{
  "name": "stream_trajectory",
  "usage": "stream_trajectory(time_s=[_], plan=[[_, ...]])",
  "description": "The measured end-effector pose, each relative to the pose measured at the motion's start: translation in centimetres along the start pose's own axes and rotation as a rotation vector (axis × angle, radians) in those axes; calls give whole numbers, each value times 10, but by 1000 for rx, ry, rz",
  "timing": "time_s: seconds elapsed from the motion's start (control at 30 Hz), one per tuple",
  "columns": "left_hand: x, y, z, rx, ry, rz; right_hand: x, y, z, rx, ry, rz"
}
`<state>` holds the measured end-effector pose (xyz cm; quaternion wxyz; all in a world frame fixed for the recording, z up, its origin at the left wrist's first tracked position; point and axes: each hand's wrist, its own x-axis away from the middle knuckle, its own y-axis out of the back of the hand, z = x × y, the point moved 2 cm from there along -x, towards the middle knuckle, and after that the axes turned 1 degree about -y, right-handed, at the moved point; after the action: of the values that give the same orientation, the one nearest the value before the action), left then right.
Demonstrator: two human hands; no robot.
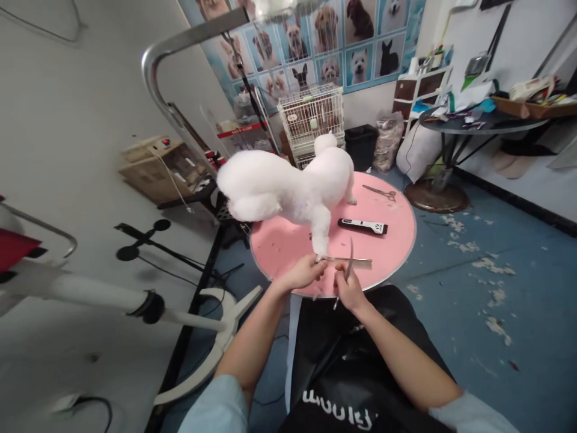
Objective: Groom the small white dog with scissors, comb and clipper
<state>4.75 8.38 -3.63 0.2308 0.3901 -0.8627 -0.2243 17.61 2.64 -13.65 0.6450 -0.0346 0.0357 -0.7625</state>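
Observation:
A fluffy white dog (288, 183) stands on a round pink grooming table (392, 252). My left hand (303, 273) is closed at the dog's near paw (320, 251), its fingers pressed around the bottom of the leg. Just to the right, my right hand (349, 288) grips a pair of scissors (350, 255) with the curved blade pointing up. A metal comb (360, 263) lies flat on the table, beyond my right hand and beside the paw. Part of the scissors' handles is hidden by my fingers.
Clippers (363, 227) and another pair of scissors (381, 192) lie on the pink table. A metal grooming arm (155, 60) rises at the left. Behind the dog stands a white wire cage (311, 114). A cluttered dark table (487, 123) is at the right. Hair clippings litter the floor.

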Motion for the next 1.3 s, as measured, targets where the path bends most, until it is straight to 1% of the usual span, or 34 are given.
stream_trajectory(time_s=[0.07,0.13,0.17,0.23,0.3,0.37,0.4,0.47,0.57,0.63,0.7,0.77,0.9,1.03,1.17,1.3], plan=[[8,12,-8,58,-13,154,0,0,1,-23,-29,55],[15,25,-18,89,-19,270,1,-4,5,-74,-111,128],[18,31,-22,114,-21,309,2,-7,8,-112,-172,174],[23,41,-28,196,-29,350,8,-14,13,-208,-279,280],[25,51,-32,304,-51,364,17,-20,16,-268,-296,387],[26,58,-33,408,-72,381,25,-23,15,-217,-218,427],[26,61,-33,445,-76,387,27,-23,14,-138,-149,417],[26,66,-33,493,-74,390,26,-21,10,93,33,354],[26,69,-35,524,-80,384,13,-15,9,422,312,282],[27,70,-36,533,-82,381,1,-11,12,531,438,283],[27,71,-35,521,-82,382,-10,-8,18,580,522,294],[28,73,-35,500,-84,389,-18,-6,23,631,569,296],[29,75,-36,468,-90,410,-26,-7,31,748,621,303],[30,75,-38,434,-85,388,-30,-7,36,820,664,275],[29,75,-37,396,-89,401,-36,-6,37,917,731,183],[28,74,-34,407,-85,412,-41,0,26,1059,802,65]])
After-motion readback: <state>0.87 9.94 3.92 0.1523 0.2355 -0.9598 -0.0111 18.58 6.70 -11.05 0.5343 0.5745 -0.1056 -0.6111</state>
